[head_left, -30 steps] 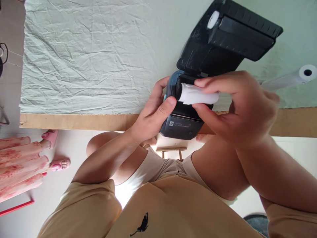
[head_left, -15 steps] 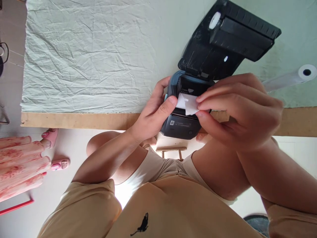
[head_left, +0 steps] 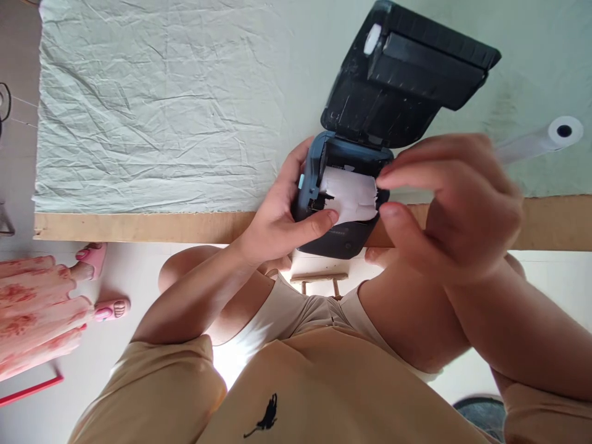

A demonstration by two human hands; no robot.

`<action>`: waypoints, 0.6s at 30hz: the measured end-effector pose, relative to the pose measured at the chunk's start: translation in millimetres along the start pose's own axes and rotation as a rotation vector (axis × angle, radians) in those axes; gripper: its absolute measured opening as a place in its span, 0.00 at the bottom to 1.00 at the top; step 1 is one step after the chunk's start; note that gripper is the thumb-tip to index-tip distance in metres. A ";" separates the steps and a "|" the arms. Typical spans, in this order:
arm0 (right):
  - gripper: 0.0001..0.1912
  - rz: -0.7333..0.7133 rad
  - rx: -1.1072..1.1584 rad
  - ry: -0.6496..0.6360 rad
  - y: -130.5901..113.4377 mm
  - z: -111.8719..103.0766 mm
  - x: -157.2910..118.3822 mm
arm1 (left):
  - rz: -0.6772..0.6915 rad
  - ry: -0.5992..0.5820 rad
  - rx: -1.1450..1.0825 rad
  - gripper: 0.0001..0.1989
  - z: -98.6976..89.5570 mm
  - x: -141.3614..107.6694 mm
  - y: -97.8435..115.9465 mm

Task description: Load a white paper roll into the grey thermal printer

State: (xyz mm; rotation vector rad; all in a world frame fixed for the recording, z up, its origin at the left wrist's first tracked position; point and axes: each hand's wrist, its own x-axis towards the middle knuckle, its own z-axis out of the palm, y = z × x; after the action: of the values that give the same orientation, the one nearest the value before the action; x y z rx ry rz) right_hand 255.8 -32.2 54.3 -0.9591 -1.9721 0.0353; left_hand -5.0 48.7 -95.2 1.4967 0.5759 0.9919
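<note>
A black and blue-grey portable label printer [head_left: 319,148] is gripped in my left hand [head_left: 272,216] at the table's front edge. Its black lid [head_left: 393,80] stands wide open, tilted away from me. White paper [head_left: 351,191] with a ragged, torn edge lies across the printer's inside and over its front lip. My left thumb presses on the paper's lower left corner. Beside the paper's right edge is my right hand [head_left: 462,197], its thumb and fingertips apart. The fingertips are close to the paper; whether they touch it I cannot tell.
A white paper roll [head_left: 541,139] with a dark core lies on the pale green cloth [head_left: 161,111] at the right. Along the table's front runs a bare wooden edge [head_left: 139,226]. Another person's feet in pink sandals [head_left: 111,308] are on the floor at the left.
The paper, folded and pinched by my right fingers before, now lies spread flatter over the printer. My right fingers have parted. My left thumb has moved down onto the paper; the printer has shifted slightly left.
</note>
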 end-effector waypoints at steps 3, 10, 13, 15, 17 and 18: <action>0.10 0.068 -0.048 -0.010 6.4 -3.4 -1.7 | 0.002 0.064 0.019 0.74 9.6 -3.8 15.3; 0.04 0.067 -0.134 -0.048 0.9 4.6 -9.9 | 0.060 0.077 0.032 0.38 33.5 -18.1 106.8; 0.03 0.035 -0.070 -0.038 0.8 6.7 -10.3 | 0.035 0.094 0.012 0.35 36.4 -18.4 112.6; 0.04 0.019 -0.030 -0.070 4.2 5.2 -9.7 | -0.003 0.115 0.003 0.33 36.5 -17.6 111.1; 0.07 0.002 0.004 -0.110 8.3 1.8 -8.8 | -0.018 0.110 0.007 0.36 35.9 -16.6 111.8; 0.09 -0.015 0.019 -0.129 9.8 0.1 -8.3 | -0.036 0.101 0.020 0.37 35.5 -16.2 113.6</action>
State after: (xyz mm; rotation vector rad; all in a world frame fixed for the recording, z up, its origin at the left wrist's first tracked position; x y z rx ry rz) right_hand 264.0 -30.6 44.6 -0.9502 -2.0926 0.1101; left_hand -4.4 -5.2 12.1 1.4556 0.6844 1.0409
